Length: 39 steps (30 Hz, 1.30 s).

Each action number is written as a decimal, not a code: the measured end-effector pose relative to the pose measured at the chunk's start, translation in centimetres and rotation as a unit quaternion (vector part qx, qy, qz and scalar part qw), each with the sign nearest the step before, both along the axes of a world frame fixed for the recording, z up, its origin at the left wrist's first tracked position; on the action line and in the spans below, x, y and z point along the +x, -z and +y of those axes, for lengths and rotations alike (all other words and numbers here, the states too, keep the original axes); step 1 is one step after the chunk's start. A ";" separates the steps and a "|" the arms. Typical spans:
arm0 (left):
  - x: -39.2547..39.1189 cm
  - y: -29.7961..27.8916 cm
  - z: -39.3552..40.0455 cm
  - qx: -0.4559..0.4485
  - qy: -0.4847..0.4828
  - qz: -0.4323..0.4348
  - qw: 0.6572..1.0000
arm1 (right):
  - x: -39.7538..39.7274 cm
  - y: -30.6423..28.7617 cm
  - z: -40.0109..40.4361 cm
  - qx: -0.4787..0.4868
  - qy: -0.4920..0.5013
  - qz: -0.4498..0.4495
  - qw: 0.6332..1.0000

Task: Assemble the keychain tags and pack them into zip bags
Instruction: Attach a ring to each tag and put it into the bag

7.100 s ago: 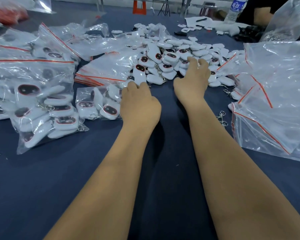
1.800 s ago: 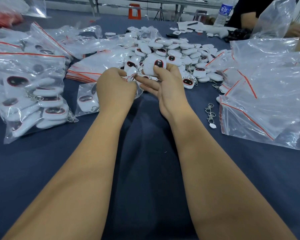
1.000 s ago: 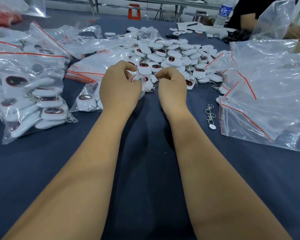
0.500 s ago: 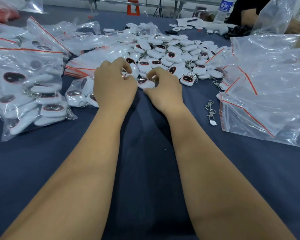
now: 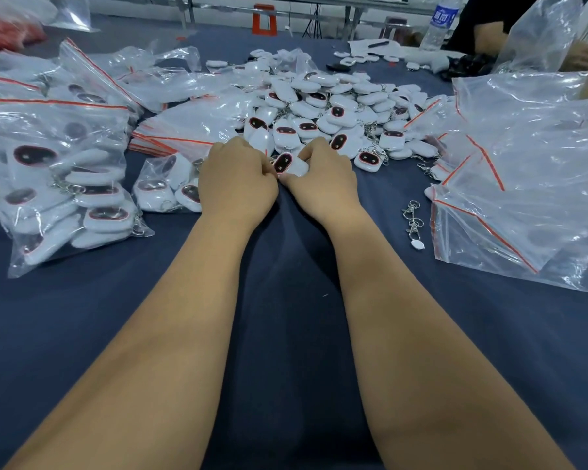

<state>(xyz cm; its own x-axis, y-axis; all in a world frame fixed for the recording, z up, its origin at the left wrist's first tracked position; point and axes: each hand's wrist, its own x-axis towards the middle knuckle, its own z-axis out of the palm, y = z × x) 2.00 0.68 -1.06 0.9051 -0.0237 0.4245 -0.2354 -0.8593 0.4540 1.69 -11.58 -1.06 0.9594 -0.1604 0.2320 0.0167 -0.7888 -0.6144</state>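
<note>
A white keychain tag with a dark, red-rimmed oval sits between my two hands at the near edge of a big pile of loose tags. My right hand grips the tag with curled fingers. My left hand has its fingers curled at the tag's left edge; what they pinch is hidden. A small zip bag holding a few tags lies just left of my left hand, partly under it. A flat stack of empty zip bags with red strips lies behind it.
Filled zip bags crowd the left side of the dark blue table. Large clear bags lie on the right. Loose metal clasps rest near them. A water bottle and another person's arm are at the far right.
Both hands have drawn together and closer to me, bringing one tag out of the pile's edge. The left hand now partly covers the small zip bag.
</note>
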 end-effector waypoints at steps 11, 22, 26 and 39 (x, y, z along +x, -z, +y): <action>0.1 -0.2 -0.1 -0.125 0.009 0.004 0.992 | -0.2 -0.6 0.4 0.389 -0.103 -0.014 0.916; 0.3 0.1 0.0 -0.148 0.021 0.004 0.989 | -0.3 -0.6 0.4 0.397 -0.109 -0.005 0.911; 0.4 0.2 -0.1 -0.145 0.016 0.003 0.989 | -0.5 -0.7 0.5 0.402 -0.113 0.000 0.908; 0.5 0.2 0.0 -0.147 0.020 0.000 0.989 | -1.0 -1.4 0.5 0.391 -0.114 -0.002 0.914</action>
<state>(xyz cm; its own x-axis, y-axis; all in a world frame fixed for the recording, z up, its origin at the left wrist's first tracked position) 2.46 0.68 -1.23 0.9059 0.0655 0.4183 -0.2665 -0.6796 0.6834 0.70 -11.10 0.37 0.9879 -0.0754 0.1356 0.1290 -0.0856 -0.9879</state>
